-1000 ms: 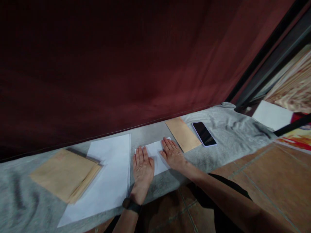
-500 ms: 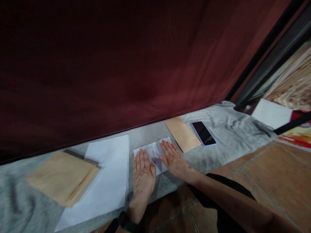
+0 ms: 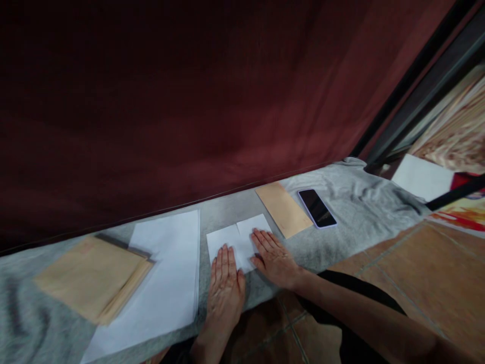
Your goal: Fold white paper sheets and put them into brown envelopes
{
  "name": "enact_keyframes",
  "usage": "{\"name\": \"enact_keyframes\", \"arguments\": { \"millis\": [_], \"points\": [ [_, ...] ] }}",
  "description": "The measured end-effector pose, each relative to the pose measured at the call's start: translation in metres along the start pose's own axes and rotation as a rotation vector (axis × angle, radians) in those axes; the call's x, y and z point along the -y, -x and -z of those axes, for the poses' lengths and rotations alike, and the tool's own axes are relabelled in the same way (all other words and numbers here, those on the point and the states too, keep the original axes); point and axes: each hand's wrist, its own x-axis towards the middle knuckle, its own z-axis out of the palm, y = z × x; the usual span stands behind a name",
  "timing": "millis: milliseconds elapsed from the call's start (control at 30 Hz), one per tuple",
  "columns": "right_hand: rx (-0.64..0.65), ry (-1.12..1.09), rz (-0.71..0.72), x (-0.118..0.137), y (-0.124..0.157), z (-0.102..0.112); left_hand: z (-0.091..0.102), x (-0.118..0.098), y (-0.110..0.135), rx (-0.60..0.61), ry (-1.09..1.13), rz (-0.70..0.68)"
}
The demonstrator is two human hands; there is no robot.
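Note:
A folded sheet of white paper [image 3: 223, 236] lies flat on the grey cloth, with a seam between its two halves showing near the far edge. My left hand [image 3: 226, 285] rests palm down on its near left part, fingers stretched out. On the right part of the paper my right hand [image 3: 273, 255] lies flat as well, fingers extended and pointing up and left. Neither hand grips anything. Just right of the paper is a single brown envelope [image 3: 285, 210], which the right hand does not touch.
A purple-edged phone [image 3: 317, 208] lies beyond the envelope. At left, a stack of brown envelopes [image 3: 91, 278] partly covers large white sheets [image 3: 166, 273]. The grey cloth [image 3: 364, 202] covers a narrow surface against a dark red curtain [image 3: 227, 101]; tiled floor [image 3: 428, 268] lies below.
Both hands have slid toward me over the paper, the left one more, baring its far part and the seam. They stay flat and open.

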Motion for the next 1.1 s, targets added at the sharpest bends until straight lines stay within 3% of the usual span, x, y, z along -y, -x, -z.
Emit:
{"name": "enact_keyframes", "arguments": {
  "millis": [300, 500, 800, 1100],
  "points": [
    [-0.002, 0.046, -0.027, -0.007, 0.004, 0.008, 0.009, 0.004, 0.006, 0.042, -0.049, 0.039],
    [-0.019, 0.062, -0.046, -0.010, 0.006, 0.013, 0.017, 0.005, 0.002, 0.008, -0.082, 0.044],
    [0.100, -0.068, 0.176, 0.015, 0.015, 0.023, 0.018, -0.022, 0.009, 0.064, -0.031, -0.148],
    [0.009, 0.008, 0.092, 0.004, 0.022, 0.014, 0.011, -0.011, 0.014, 0.029, -0.024, -0.021]
  ]
}}
